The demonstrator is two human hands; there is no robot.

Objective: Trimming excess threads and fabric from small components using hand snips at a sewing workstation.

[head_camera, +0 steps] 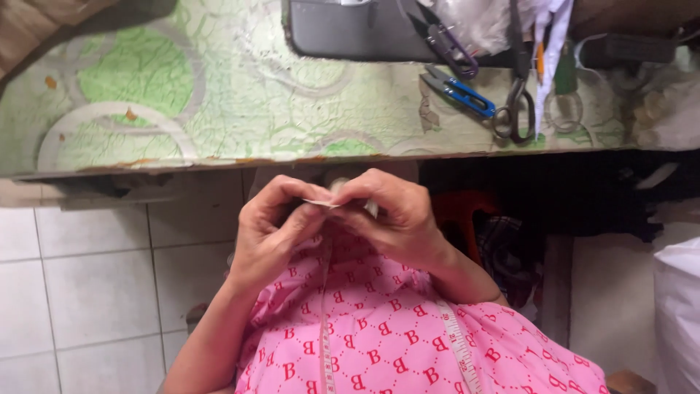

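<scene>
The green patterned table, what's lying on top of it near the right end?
On the table: blue thread snips, dark scissors, purple-handled snips and a grey tray. Items under the white plastic are hidden.

Worn, cracked plastic covering on the table (219, 87), slightly glossy, green and cream, peeling at the front edge. On the table, snips (459, 91) with blue plastic handles and dark metal blades, beside dull metal scissors (516, 102). Below the table edge, soft matt pink cloth (379, 335) with red print, a flexible measuring tape (458, 350), and smooth glossy white floor tiles (80, 284).
</scene>
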